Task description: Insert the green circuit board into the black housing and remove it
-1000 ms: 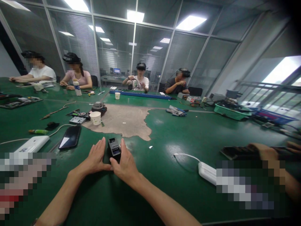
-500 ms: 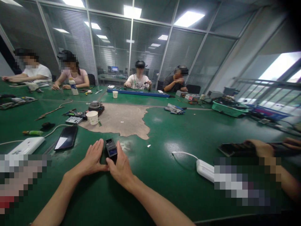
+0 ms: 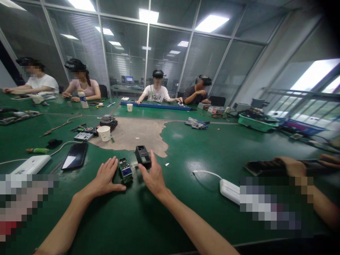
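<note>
A black plastic housing (image 3: 142,157) with cut-out windows is in my right hand (image 3: 154,173), gripped between thumb and fingers and tilted above the green table. Just left of it stands a small circuit board (image 3: 125,170) with a blue display and green edges, uncovered. My left hand (image 3: 107,177) rests beside the board, thumb and fingers spread around its near left side. Whether the left fingertips touch the board I cannot tell.
Left lie a phone (image 3: 75,156) and a white power strip (image 3: 32,166). A paper cup (image 3: 104,133) stands by electronic parts on a brown patch (image 3: 138,131). At right are another white strip (image 3: 230,191) and a co-worker's hand (image 3: 293,166). Several people sit across the table.
My right hand has lifted the black housing off and carried it to the right, exposing the circuit board with the display. My left hand has barely moved; its thumb is now apart from the right hand.
</note>
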### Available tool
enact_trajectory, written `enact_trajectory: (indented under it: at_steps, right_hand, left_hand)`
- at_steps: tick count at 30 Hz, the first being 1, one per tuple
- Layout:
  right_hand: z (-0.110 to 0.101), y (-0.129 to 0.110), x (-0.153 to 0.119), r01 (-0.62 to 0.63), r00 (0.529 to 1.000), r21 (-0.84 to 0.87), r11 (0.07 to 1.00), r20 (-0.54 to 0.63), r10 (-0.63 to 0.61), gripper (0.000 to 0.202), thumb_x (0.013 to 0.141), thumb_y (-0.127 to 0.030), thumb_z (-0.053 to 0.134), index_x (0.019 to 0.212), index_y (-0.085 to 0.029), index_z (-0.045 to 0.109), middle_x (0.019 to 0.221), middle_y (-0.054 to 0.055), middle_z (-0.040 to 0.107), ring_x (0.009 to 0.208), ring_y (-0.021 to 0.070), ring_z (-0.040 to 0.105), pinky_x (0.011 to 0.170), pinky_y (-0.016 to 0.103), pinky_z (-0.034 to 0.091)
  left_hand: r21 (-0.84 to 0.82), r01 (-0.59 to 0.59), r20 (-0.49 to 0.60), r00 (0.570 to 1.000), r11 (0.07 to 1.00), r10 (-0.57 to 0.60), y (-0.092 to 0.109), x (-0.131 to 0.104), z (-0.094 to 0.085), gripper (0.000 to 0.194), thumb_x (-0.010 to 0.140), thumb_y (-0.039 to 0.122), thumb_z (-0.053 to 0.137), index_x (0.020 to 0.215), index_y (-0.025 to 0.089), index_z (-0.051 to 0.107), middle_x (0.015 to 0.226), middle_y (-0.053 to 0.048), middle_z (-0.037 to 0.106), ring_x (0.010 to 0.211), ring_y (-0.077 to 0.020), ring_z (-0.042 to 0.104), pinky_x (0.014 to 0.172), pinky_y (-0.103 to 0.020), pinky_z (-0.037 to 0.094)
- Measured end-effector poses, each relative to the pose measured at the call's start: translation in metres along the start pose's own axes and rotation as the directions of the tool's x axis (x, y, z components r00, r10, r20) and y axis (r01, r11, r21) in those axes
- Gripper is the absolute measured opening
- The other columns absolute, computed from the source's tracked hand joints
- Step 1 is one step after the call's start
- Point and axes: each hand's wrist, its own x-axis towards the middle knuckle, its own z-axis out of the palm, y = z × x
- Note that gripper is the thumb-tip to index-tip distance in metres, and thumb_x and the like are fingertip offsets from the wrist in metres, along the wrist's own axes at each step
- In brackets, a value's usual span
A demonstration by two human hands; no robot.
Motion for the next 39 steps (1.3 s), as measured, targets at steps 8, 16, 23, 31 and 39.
enact_trajectory:
  at_steps: [8,16,23,31,39]
  right_hand:
    - [0.003,0.029,-0.015,-0.04,0.999,-0.041,0.998,0.008,0.041,0.077,0.088,-0.033,0.061,0.152,-0.01,0.024,0.147,0.02,0.046,0.138,0.031,0.043,0.112,0.05,0.038]
    - [0.01,0.045,-0.023,0.053,0.998,-0.127,0.991,0.037,-0.049,0.083,0.085,-0.027,0.062,0.153,-0.008,0.019,0.151,0.022,0.039,0.141,0.0311,0.038,0.115,0.05,0.035]
    - [0.004,0.045,-0.027,0.048,0.998,-0.141,0.989,-0.036,-0.053,0.093,0.08,-0.03,0.069,0.154,-0.01,0.016,0.154,0.022,0.034,0.143,0.0326,0.034,0.115,0.052,0.032]
    - [0.003,0.033,-0.022,-0.022,1.0,-0.031,0.999,0.0,0.022,0.08,0.083,-0.026,0.064,0.152,-0.011,0.025,0.142,0.02,0.052,0.134,0.0303,0.048,0.111,0.05,0.039]
    - [0.019,-0.022,-0.01,0.026,0.999,0.117,0.993,0.038,-0.03,0.077,0.082,-0.03,0.067,0.149,-0.016,0.032,0.134,0.013,0.06,0.124,0.0262,0.058,0.105,0.042,0.046]
  left_hand:
    - [0.018,-0.002,0.002,1.0,1.0,0.002,-0.003,0.001,0.003,0.12,0.069,0.082,0.058,0.156,0.009,0.018,0.161,-0.021,0.013,0.147,-0.0417,0.011,0.117,-0.057,0.017]
    - [0.052,0.01,0.019,1.0,0.999,-0.011,0.0,0.002,0.002,0.119,0.071,0.084,0.054,0.155,0.006,0.02,0.161,-0.023,0.012,0.148,-0.0406,0.009,0.117,-0.057,0.017]
    - [0.038,0.005,-0.008,1.0,0.999,-0.005,0.001,0.003,0.003,0.12,0.07,0.082,0.056,0.155,0.007,0.017,0.16,-0.024,0.014,0.147,-0.0429,0.013,0.116,-0.058,0.019]
    - [-0.017,-0.016,-0.044,0.999,1.0,0.015,-0.001,0.001,0.003,0.121,0.07,0.08,0.059,0.157,0.012,0.01,0.16,-0.023,0.016,0.146,-0.0436,0.015,0.115,-0.059,0.019]
    - [-0.025,0.008,-0.049,0.999,1.0,-0.009,-0.003,0.0,0.008,0.123,0.067,0.08,0.061,0.156,0.012,0.011,0.161,-0.023,0.016,0.147,-0.0423,0.013,0.116,-0.058,0.017]
